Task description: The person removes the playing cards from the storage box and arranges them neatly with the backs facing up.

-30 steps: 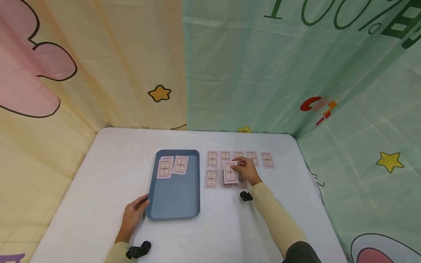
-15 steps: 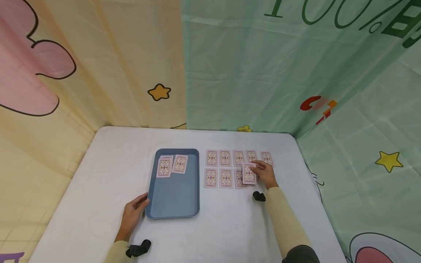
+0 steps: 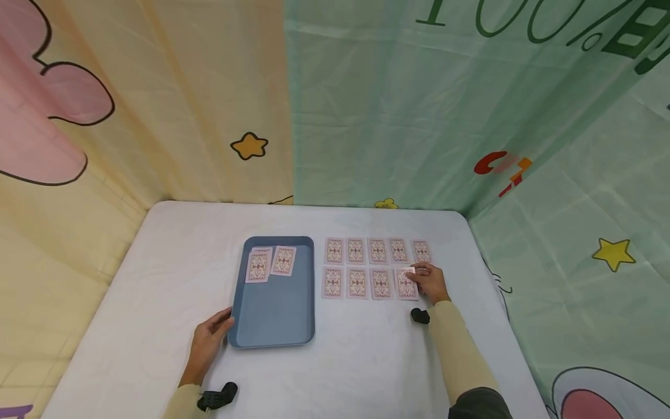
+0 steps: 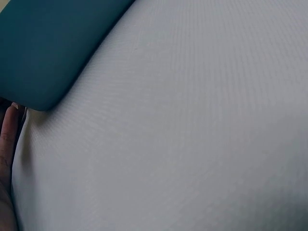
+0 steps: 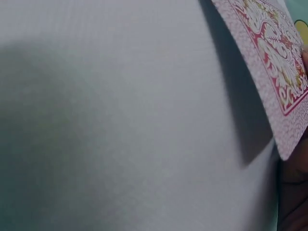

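My right hand (image 3: 431,282) pinches a playing card (image 3: 405,284), back side up, at the right end of the nearer row. In the right wrist view the card (image 5: 276,57) is tilted, its near edge raised over the cloth with a shadow beneath. Beside it lie several cards, such as the neighbouring card (image 3: 381,284), face down in two rows. My left hand (image 3: 206,342) rests beside the blue-grey tray (image 3: 272,314), fingertips touching its left edge. The left wrist view shows one straight finger (image 4: 7,137) at the tray's corner. Face-down cards (image 3: 259,265) lie at the tray's far end.
A white cloth covers the table (image 3: 356,361). Patterned curtains (image 3: 366,116) stand behind the table and at both sides. Black wrist devices sit on both arms, the left device (image 3: 217,397) close over the cloth.
My right hand has carried the card rightward, past the nearer row's other cards, and lowered it at that row's right end. My left hand has stayed at the tray.
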`<state>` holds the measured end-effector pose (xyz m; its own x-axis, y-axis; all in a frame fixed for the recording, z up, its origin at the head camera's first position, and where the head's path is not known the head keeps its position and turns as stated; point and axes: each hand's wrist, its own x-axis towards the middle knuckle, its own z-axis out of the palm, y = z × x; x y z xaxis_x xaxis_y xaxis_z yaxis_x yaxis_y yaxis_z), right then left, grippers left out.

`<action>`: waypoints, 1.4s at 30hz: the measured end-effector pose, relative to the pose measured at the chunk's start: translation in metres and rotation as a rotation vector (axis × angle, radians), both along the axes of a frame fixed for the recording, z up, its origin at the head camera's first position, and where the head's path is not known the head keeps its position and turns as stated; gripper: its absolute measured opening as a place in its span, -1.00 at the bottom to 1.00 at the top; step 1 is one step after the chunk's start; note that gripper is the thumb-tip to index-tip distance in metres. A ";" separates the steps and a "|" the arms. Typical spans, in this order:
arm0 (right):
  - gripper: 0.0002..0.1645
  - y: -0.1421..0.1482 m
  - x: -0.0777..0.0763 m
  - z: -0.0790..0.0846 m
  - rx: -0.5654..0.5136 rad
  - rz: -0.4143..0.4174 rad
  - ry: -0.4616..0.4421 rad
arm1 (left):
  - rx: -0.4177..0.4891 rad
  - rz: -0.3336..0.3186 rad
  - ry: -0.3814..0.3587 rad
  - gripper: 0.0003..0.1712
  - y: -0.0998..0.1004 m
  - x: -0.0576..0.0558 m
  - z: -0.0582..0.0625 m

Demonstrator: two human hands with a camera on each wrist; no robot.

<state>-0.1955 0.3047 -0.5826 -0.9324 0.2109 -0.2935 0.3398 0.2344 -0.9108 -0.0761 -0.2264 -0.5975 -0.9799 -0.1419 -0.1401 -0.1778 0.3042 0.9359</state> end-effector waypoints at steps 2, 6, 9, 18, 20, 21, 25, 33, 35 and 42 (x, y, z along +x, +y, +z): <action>-0.58 0.000 0.000 -0.001 0.036 0.011 0.002 | 0.004 0.000 -0.004 -0.48 0.000 0.000 0.000; -0.59 0.000 -0.001 -0.003 0.137 0.039 0.032 | 0.014 -0.003 -0.009 -0.48 0.000 0.000 -0.001; -0.60 0.000 -0.002 -0.005 0.215 0.043 0.049 | 0.015 -0.008 -0.011 -0.48 0.000 -0.001 0.000; -0.60 -0.002 -0.002 -0.008 0.245 0.003 0.072 | -0.005 -0.008 -0.034 -0.47 0.000 -0.001 0.001; -0.60 -0.003 -0.001 -0.007 0.237 -0.014 0.065 | -0.011 -0.009 -0.035 -0.47 0.000 -0.001 0.001; -0.59 -0.004 -0.001 -0.005 0.241 -0.017 0.066 | -0.012 -0.010 -0.035 -0.47 0.000 -0.001 0.001; -0.64 -0.012 -0.005 0.003 0.241 -0.021 0.073 | -0.009 -0.011 -0.026 -0.47 0.000 -0.001 0.001; -0.66 -0.080 -0.034 0.036 0.084 0.133 0.146 | 0.005 -0.002 -0.035 -0.48 -0.001 -0.001 0.002; -0.66 -0.104 -0.041 0.045 0.039 0.200 0.169 | 0.005 -0.002 -0.036 -0.48 -0.001 -0.001 0.002; -0.67 -0.189 -0.056 0.060 0.023 0.407 0.258 | -0.011 0.004 -0.021 -0.47 0.000 -0.002 0.001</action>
<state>-0.2519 0.1158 -0.5230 -0.9824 -0.1821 -0.0415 -0.0197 0.3224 -0.9464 -0.0780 -0.2268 -0.5968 -0.9762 -0.1479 -0.1589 -0.1986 0.3137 0.9285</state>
